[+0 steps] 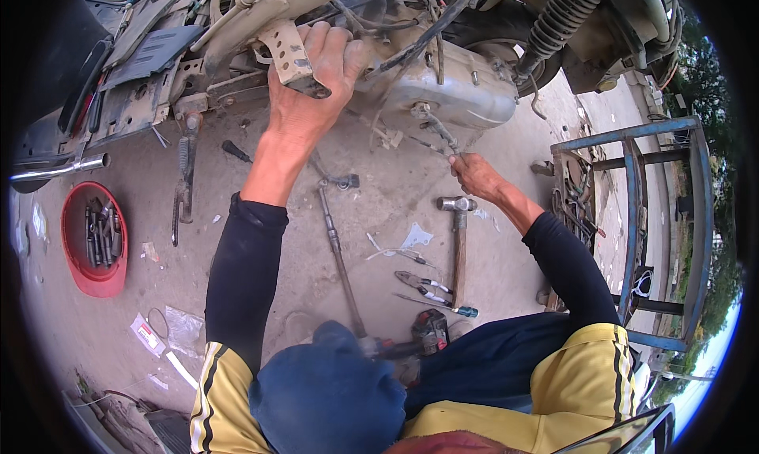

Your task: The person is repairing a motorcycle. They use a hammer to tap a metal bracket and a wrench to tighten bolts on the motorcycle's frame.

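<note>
A partly stripped scooter [466,86] stands across the top of the head view, its silver engine case facing me. My left hand [320,70] reaches up among the frame parts beside a perforated metal bracket [286,54]. Its knuckles are bent and the fingers curl inward; the fingertips and what they grip are hidden. Lower on the right, my right hand [477,175] is closed around the end of the kick-start lever [439,128], which slants down from the engine case.
On the ground lie a hammer [460,248], pliers [423,284], a screwdriver [466,311], a long-handled socket wrench [336,244] and a cordless power tool [427,335]. A red bowl of sockets [69,240] sits left. A blue metal frame [632,209] stands right.
</note>
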Demonstrator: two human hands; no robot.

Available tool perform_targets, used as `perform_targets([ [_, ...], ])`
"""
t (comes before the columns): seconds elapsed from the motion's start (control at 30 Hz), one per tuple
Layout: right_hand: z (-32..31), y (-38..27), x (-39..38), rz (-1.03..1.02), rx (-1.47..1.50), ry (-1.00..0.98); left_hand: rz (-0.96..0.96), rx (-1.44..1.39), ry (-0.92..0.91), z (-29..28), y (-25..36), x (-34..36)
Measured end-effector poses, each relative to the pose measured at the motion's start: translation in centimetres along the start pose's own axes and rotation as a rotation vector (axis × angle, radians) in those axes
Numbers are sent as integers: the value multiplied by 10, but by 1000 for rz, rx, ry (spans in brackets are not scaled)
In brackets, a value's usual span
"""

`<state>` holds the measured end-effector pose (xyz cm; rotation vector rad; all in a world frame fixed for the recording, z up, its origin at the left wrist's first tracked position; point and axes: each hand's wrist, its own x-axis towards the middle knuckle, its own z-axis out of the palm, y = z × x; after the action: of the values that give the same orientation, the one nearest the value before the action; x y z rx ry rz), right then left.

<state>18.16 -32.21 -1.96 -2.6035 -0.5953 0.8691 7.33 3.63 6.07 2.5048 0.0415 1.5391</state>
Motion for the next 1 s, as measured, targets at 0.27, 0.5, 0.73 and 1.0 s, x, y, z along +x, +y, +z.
perform_targets([
  [0.27, 4, 5, 7, -195, -185, 62, 4, 23, 1, -1, 4, -1],
  [0.5, -3, -11, 4, -199, -162, 57, 51, 30, 36, -7, 4, -3],
  [0.73, 9, 5, 11, -184, -96, 73, -112, -52, 22, -25, 34, -51],
  [1.0, 9, 14, 14, -96, 20, 67, -804, -788, -162, -8, 64, -135],
])
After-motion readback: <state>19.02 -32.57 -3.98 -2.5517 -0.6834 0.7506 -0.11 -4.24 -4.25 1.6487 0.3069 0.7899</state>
